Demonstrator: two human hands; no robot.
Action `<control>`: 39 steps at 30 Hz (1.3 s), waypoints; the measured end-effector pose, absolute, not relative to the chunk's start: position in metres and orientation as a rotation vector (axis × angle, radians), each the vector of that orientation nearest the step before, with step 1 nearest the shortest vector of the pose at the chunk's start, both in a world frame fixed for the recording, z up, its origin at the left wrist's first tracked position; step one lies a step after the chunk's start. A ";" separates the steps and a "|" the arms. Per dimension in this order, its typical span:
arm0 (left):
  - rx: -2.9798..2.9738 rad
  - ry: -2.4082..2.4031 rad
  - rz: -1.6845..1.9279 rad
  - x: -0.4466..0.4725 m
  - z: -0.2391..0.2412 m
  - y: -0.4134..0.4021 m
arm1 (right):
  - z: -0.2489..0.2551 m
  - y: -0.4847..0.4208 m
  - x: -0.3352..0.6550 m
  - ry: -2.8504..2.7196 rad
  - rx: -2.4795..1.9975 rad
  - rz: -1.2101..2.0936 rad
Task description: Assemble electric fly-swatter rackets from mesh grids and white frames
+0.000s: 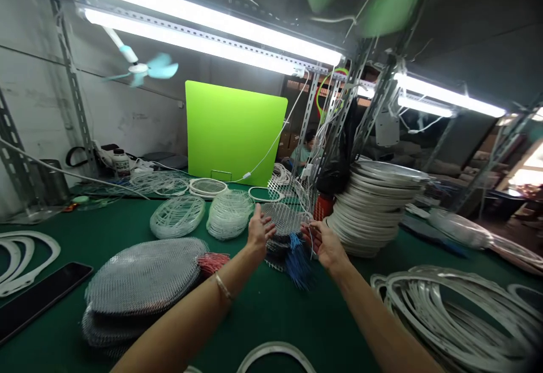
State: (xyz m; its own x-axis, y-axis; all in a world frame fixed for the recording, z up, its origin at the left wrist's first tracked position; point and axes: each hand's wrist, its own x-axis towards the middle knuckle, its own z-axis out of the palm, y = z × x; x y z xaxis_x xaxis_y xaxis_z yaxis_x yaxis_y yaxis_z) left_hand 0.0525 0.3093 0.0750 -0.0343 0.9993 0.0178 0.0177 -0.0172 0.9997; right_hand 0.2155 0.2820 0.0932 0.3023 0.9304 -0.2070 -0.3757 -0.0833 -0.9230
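Both my arms reach forward over a green table (263,311). My left hand (258,230) has its fingers spread and rests against the edge of a round wire mesh (285,217) that lies on top of a small pile of meshes. My right hand (324,243) is at the mesh's right edge, its fingers curled as if pinching the mesh or a thin wire; the exact grip is unclear. Blue wire leads (297,260) hang from the pile below my hands.
A pile of grey meshes with red leads (144,282) lies front left. White oval frames are stacked high (373,203) at right, loose ones (449,316) front right. Grids (203,214), a green board (233,129), a dark phone (38,299) and a person behind the rack (304,149).
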 end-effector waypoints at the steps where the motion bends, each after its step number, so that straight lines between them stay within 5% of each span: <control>1: 1.140 1.182 1.243 0.048 0.079 0.295 | 0.091 0.259 0.215 -0.631 -1.181 1.234; 13: 0.889 1.194 1.068 -0.017 0.031 0.091 | 0.039 0.046 0.183 -0.435 -1.087 1.705; 20: 2.484 1.164 0.435 -0.030 -0.042 -0.025 | 0.010 -0.006 0.194 -0.300 -1.120 1.621; 31: 2.474 1.145 0.374 -0.030 -0.035 -0.019 | -0.001 -0.037 0.195 -0.268 -1.223 1.614; 39: 1.725 1.617 0.757 -0.058 -0.011 -0.008 | -0.008 -0.045 0.187 -0.128 -1.354 1.747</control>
State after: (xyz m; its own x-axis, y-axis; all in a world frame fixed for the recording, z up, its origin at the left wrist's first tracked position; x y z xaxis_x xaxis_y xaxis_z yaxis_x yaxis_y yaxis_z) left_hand -0.0579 -0.0084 -0.0112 0.0735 0.9971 -0.0191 0.6237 -0.0310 0.7810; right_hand 0.1872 -0.0454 -0.0081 -0.0010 0.6880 -0.7257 -0.5752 -0.5940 -0.5624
